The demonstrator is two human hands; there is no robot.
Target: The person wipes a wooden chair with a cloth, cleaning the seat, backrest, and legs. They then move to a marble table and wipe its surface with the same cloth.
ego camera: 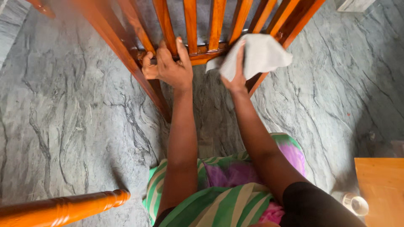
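Grey marble floor w/ veins, wood rail

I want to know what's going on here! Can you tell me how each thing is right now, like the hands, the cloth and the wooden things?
left hand: gripping the wooden rail, fingers curled.
right hand: holding the cloth against the rail.
cloth: white, crumpled, pressed on the wood.
wooden rail: polished orange-brown, slats upright.
turned wooden post: lying low at left, untouched.
glass: on the floor, looks empty.
marble floor: grey, veined.
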